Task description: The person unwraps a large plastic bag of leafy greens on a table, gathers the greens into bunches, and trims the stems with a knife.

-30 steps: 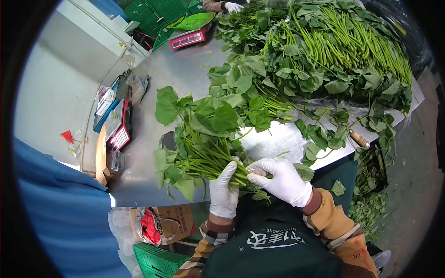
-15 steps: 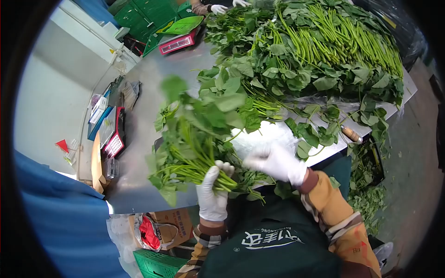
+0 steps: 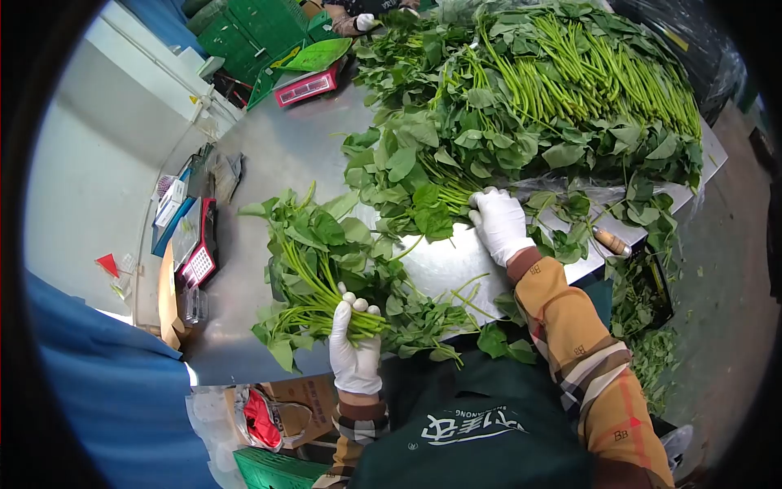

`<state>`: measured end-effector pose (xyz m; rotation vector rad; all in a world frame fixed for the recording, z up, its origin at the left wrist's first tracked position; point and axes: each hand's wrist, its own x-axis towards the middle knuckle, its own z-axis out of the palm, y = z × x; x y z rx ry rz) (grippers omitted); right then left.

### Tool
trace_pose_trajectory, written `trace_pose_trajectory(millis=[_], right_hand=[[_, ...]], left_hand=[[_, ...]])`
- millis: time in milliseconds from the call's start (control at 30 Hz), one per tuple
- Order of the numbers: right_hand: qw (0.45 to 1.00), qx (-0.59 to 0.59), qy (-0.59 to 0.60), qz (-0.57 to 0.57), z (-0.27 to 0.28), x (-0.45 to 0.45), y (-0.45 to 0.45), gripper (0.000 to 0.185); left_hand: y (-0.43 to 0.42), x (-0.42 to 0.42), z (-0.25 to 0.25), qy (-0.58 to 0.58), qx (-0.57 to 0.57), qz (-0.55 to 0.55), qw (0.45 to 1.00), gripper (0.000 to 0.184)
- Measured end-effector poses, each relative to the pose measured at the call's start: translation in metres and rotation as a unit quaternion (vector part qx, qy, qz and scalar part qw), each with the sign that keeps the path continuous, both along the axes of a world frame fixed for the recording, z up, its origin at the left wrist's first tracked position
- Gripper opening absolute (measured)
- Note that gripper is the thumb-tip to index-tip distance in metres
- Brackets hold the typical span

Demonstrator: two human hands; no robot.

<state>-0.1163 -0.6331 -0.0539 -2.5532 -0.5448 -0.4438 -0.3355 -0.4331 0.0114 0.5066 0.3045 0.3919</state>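
Observation:
My left hand (image 3: 356,354), in a white glove, is closed around the stems of a bunch of leafy greens (image 3: 305,273) above the table's near edge. Its leaves fan out up and to the left. Farther right, my gloved right hand (image 3: 501,224) has its fingers curled on the stem ends of some more greens (image 3: 432,183) lying on the table; its fingertips are partly hidden. Loose leafy sprigs (image 3: 440,318) lie between my hands at the edge. A big heap of long-stemmed greens (image 3: 599,77) rises behind my right hand.
A red-framed scale (image 3: 308,87) with a green tray stands at the back of the metal table (image 3: 244,306). Another red scale (image 3: 199,261) is at the left. A wooden handle (image 3: 611,242) lies near the right edge. Another person's gloved hand (image 3: 366,22) is at the far side.
My right hand has moved up and away from near my left hand to the greens on the table. The bunch in my left hand has moved slightly lower and left.

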Motion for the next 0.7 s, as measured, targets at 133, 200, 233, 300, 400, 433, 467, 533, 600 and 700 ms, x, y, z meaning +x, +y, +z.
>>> trace_pose_trajectory(millis=[133, 200, 233, 300, 400, 433, 467, 533, 600, 700], right_hand=[[0.995, -0.062, 0.079, 0.027, -0.007, 0.010, -0.003, 0.013], [0.991, -0.039, 0.109, 0.073, 0.000, 0.007, -0.004, 0.011], [0.987, -0.013, 0.134, 0.091, 0.003, 0.003, -0.004, 0.011], [0.959, 0.088, 0.251, 0.093, 0.025, -0.007, -0.001, 0.014], [0.734, 0.472, 0.421, 0.249, 0.058, -0.024, 0.001, 0.010], [0.694, 0.525, 0.412, 0.270, 0.072, -0.030, -0.005, 0.008], [0.695, 0.527, 0.420, 0.249, 0.070, -0.030, -0.009, 0.011], [0.866, 0.280, 0.343, 0.234, 0.028, -0.020, -0.017, 0.015], [0.940, 0.073, 0.316, 0.104, 0.036, -0.034, -0.025, 0.017], [0.744, 0.486, 0.418, 0.189, 0.048, -0.057, -0.031, 0.014]], left_hand=[[-0.004, 0.003, 0.003, -0.022, -0.020, -0.027, 0.999, 0.035], [-0.009, 0.003, 0.001, -0.016, -0.034, -0.036, 0.999, 0.036], [-0.013, 0.004, 0.000, -0.013, -0.043, -0.049, 0.998, 0.034], [-0.021, 0.005, -0.007, 0.023, -0.046, -0.067, 0.996, 0.029], [-0.027, 0.005, -0.013, 0.071, -0.040, -0.068, 0.994, 0.024], [-0.026, 0.006, -0.012, 0.064, -0.051, -0.068, 0.994, 0.021], [-0.026, 0.008, -0.010, 0.055, -0.062, -0.067, 0.994, 0.018], [-0.021, 0.009, -0.004, 0.039, -0.067, -0.047, 0.996, 0.017], [-0.012, 0.008, -0.007, 0.032, -0.042, -0.029, 0.998, 0.024], [-0.009, 0.007, -0.007, -0.008, -0.040, -0.016, 0.999, 0.023]])
